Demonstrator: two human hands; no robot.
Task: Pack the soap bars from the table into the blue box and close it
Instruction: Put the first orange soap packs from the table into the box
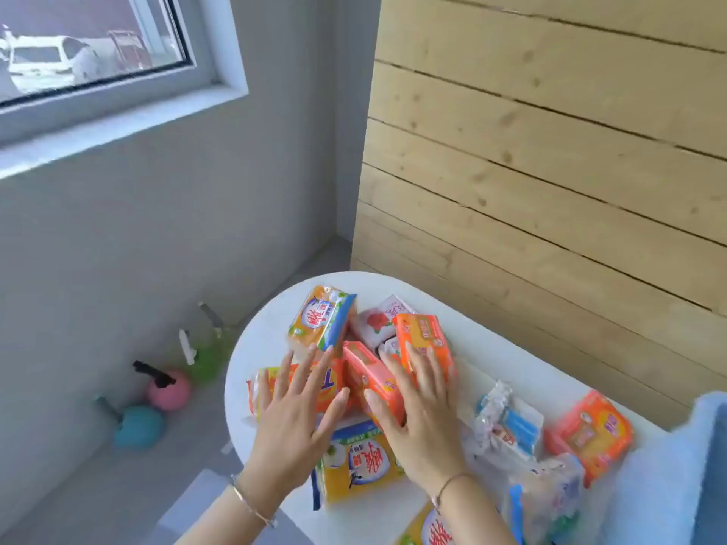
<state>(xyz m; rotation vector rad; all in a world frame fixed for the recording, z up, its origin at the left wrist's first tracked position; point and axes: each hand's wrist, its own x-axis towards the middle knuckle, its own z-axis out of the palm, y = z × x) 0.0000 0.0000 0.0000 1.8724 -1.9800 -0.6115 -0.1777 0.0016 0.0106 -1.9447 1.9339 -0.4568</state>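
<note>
Several wrapped soap bars lie heaped on a white rounded table (259, 340). My left hand (295, 418) lies flat with straight fingers on an orange-and-yellow bar (261, 387). My right hand (421, 411) lies flat with spread fingers across a pink bar (366, 367) and an orange bar (423, 332). A yellow pack (320, 318) stands at the far end beside a white bar with a rose (377, 322). Another yellow pack (358, 462) lies between my wrists. A light blue edge, maybe the box (704, 458), shows at the far right.
More bars lie to the right: a clear-wrapped blue one (511, 422), an orange one (594, 430) and clear packs (547, 497) near me. A wooden plank wall (550, 171) runs behind the table. Pink (169, 389), teal (139, 426) and green (206, 359) bottles stand on the floor at left.
</note>
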